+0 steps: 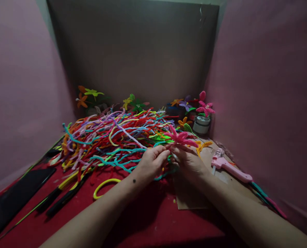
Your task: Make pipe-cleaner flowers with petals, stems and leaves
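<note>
A pink pipe-cleaner flower (179, 137) with several fuzzy petals stands up between my hands. Both hands pinch just below its petals, at the stem. My left hand (155, 159) has its thumb and fingers pressed together there. My right hand (188, 162) is closed from the other side, its fingers partly hidden behind the petals. Most of the stem is covered by my fingers. Right behind the hands lies a large heap of loose pipe cleaners (112, 134) in many colours, with turquoise strands reaching close to my left hand.
At the right lies a pink glue gun (232, 168) on a board (189, 193). Yellow-and-black pliers (65, 189), a yellow ring-shaped handle (98, 189) and a black flat object (19, 193) lie left. Finished flowers (205, 108) stand along the back, some by a white container (201, 124). Pink walls flank the table.
</note>
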The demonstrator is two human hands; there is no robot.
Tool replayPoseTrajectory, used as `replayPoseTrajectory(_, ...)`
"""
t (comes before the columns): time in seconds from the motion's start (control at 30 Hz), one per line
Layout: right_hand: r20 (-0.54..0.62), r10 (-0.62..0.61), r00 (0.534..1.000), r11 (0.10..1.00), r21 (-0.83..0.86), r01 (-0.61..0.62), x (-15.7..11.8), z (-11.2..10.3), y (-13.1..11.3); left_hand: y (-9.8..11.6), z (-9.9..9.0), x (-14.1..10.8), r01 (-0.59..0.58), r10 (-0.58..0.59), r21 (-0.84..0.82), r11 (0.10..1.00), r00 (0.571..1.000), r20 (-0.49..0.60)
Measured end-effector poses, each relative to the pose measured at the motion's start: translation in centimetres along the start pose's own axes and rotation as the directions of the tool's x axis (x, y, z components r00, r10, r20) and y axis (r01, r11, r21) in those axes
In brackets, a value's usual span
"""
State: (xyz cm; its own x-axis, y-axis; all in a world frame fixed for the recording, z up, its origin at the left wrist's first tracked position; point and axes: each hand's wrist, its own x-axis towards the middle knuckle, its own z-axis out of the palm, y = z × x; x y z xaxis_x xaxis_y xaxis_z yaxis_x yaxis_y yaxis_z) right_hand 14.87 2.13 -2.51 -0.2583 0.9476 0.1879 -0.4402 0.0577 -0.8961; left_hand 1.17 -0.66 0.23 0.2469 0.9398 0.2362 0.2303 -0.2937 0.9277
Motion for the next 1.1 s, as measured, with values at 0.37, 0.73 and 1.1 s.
replayPoseTrajectory(0.37, 0.049, -0.037, 0.998, 0.976, -0.212, 0.046, -0.9, 0.8, -0.7, -1.1, 0.0, -0.2, -0.223, 0.311, 0.467, 0.855, 0.943, -0.12)
replayPoseTrajectory(0.73, 0.115, -0.001, 0.993, 0.997, 0.071, -0.008, -0.4, 0.9, -0.2, 0.2, 0.0, -0.1, 0.227, -0.158, -0.578, 0.784, 0.973, 0.166)
replayPoseTrajectory(1.1, 0.125, -0.036, 0.991, 0.989, 0.145, 0.018, -0.5, 1.5, -0.4, -0.4, 0.5, -0.3, 0.285, -0.042, -0.796, 0.535, 0.949, 0.311)
